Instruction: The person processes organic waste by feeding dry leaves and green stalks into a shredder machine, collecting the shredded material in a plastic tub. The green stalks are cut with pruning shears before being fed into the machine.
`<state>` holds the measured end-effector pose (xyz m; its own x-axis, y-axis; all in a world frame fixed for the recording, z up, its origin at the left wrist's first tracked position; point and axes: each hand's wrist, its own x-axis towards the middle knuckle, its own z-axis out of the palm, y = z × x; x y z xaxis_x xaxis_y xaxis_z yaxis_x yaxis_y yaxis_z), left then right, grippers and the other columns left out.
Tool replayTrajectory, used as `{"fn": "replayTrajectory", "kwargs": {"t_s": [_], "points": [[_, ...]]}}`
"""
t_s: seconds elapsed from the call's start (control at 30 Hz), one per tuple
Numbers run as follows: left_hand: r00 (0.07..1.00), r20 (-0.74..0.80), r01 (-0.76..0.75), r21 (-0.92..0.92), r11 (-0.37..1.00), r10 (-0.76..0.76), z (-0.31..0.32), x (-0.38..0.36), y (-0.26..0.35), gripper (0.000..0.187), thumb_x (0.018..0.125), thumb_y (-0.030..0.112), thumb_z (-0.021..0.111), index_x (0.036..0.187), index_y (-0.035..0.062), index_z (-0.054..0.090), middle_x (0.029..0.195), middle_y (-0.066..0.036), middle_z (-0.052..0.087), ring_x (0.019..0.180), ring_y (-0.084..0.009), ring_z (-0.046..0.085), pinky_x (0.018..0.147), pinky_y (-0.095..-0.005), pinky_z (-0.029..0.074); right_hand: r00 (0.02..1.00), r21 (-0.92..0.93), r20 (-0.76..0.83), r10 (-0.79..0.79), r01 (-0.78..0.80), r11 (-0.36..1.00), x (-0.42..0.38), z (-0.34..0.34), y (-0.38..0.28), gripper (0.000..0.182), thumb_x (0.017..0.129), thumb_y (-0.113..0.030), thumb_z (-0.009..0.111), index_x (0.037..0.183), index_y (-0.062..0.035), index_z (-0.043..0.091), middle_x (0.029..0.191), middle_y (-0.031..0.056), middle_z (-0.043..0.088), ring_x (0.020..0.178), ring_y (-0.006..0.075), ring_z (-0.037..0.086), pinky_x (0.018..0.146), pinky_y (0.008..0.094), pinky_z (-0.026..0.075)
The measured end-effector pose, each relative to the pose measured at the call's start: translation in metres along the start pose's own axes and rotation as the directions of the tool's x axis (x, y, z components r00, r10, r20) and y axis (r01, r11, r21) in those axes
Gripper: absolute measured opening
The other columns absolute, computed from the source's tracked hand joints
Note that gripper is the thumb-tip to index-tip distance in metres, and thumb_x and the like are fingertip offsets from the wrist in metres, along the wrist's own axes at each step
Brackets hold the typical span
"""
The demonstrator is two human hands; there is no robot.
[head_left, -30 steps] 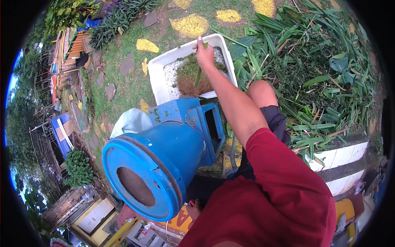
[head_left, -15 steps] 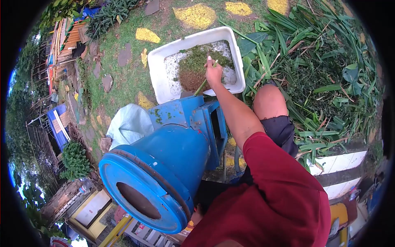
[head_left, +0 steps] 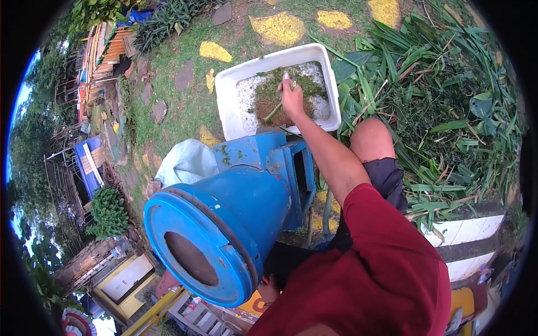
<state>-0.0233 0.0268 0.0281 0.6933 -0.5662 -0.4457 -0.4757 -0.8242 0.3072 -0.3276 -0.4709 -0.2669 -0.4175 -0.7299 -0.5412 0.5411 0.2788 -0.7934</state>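
My right hand [head_left: 291,99] is closed around a short green stalk [head_left: 273,113], thumb laid along the top. It is over a white plastic tub [head_left: 228,106], and the stalk's lower end touches the contents. Inside the tub lies a heap of chopped green plant matter [head_left: 312,84] with brown, crumbly material [head_left: 264,106] beside it. A blue machine [head_left: 246,196] with a round drum stands against the tub's near side, green bits stuck on its chute [head_left: 238,152]. My left hand is not in view.
Cut long green leaves [head_left: 437,140] lie piled to the right, beside my bent knee [head_left: 371,139]. A pale sack [head_left: 188,162] sits behind the machine. Yellow-painted stones [head_left: 277,28] are set in the grass. White tiles [head_left: 471,229] lie at the right.
The stalk's lower end has moved from near the tub's near rim into the brown material. My hand stays over the tub. The whole view has shifted slightly.
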Motion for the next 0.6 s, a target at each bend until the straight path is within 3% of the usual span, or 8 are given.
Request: {"fn": "replayTrajectory", "kwargs": {"t_s": [0.13,0.2,0.23,0.33,0.37,0.4,0.5,0.6], "points": [[0.997,-0.047,-0.068,0.009,0.998,0.068,0.004,-0.009,0.006,0.026,0.081,0.022,0.069,0.071,0.0010,0.057,0.065,-0.005,0.054,0.061,-0.0151,0.048,0.057,-0.0361,0.038,0.973,-0.125,0.102,-0.209,0.221,0.967,-0.021,0.009,-0.005,0.067,0.100,-0.060,0.044,0.070,-0.0032,0.061,0.065,0.0090,0.056,0.064,0.0220,0.056,0.065,0.0391,0.045],[0.998,0.007,-0.063,-0.007,0.998,0.063,0.000,-0.005,0.007,0.024,0.081,0.019,0.068,0.068,0.0033,0.055,0.064,-0.003,0.051,0.061,-0.0130,0.045,0.057,-0.0341,0.037,0.982,-0.220,0.181,0.049,-0.009,0.976,-0.017,0.006,0.036,0.067,0.100,-0.060,0.045,0.070,-0.0026,0.062,0.066,0.0116,0.058,0.065,0.0264,0.058,0.069,0.0411,0.047],[0.998,-0.001,-0.065,-0.010,0.998,0.065,0.000,-0.003,0.006,0.024,0.081,0.019,0.068,0.068,0.0033,0.055,0.064,-0.003,0.051,0.061,-0.0130,0.045,0.057,-0.0341,0.037,0.971,-0.156,0.180,0.154,-0.126,0.980,-0.010,0.000,0.045,0.066,0.099,-0.060,0.045,0.072,-0.0041,0.066,0.071,0.0153,0.063,0.074,0.0334,0.063,0.077,0.0436,0.049],[0.998,0.002,-0.063,-0.080,0.995,0.063,0.000,-0.008,-0.001,0.023,0.080,0.017,0.068,0.067,0.0044,0.054,0.063,-0.002,0.048,0.062,-0.0121,0.043,0.058,-0.0333,0.035,0.971,-0.341,0.236,0.041,0.043,0.939,-0.025,0.004,0.015,0.065,0.098,-0.060,0.046,0.073,-0.0049,0.069,0.075,0.0182,0.067,0.079,0.0355,0.066,0.079,0.0451,0.050],[0.997,-0.020,-0.078,-0.029,0.996,0.078,0.001,-0.011,0.003,0.023,0.081,0.016,0.067,0.067,0.0047,0.053,0.063,-0.002,0.047,0.062,-0.0121,0.043,0.058,-0.0333,0.035,0.939,-0.484,0.333,0.079,0.099,0.870,-0.031,0.001,0.000,0.063,0.099,-0.058,0.046,0.087,-0.0027,0.073,0.091,0.0222,0.071,0.092,0.0371,0.068,0.085,0.0466,0.051],[0.995,-0.038,-0.097,0.017,0.995,0.097,0.004,-0.012,0.007,0.024,0.081,0.016,0.067,0.066,0.0050,0.052,0.063,-0.001,0.046,0.062,-0.0120,0.042,0.058,-0.0333,0.034,0.941,-0.488,0.329,0.077,0.100,0.867,-0.027,-0.002,0.002,0.063,0.099,-0.058,0.046,0.087,-0.0027,0.073,0.091,0.0222,0.071,0.092,0.0371,0.068,0.085,0.0466,0.051],[0.995,-0.008,-0.103,0.024,0.994,0.104,0.001,-0.013,0.016,0.026,0.082,0.015,0.066,0.065,0.0050,0.049,0.062,-0.001,0.044,0.061,-0.0122,0.041,0.057,-0.0340,0.033,0.903,-0.757,0.265,0.338,-0.022,0.653,-0.018,-0.011,-0.016,0.073,0.099,-0.059,0.044,0.123,0.0071,0.063,0.125,0.0271,0.063,0.119,0.0418,0.060,0.104,0.0474,0.048],[0.992,-0.015,-0.123,0.015,0.992,0.124,0.002,-0.007,0.005,0.028,0.082,0.015,0.066,0.064,0.0055,0.047,0.061,-0.001,0.044,0.060,-0.0124,0.040,0.056,-0.0342,0.033,0.929,-0.839,0.254,0.268,0.074,0.539,-0.021,-0.018,-0.030,0.076,0.095,-0.062,0.046,0.110,0.0090,0.068,0.114,0.0293,0.067,0.114,0.0412,0.062,0.103,0.0460,0.046]]}}
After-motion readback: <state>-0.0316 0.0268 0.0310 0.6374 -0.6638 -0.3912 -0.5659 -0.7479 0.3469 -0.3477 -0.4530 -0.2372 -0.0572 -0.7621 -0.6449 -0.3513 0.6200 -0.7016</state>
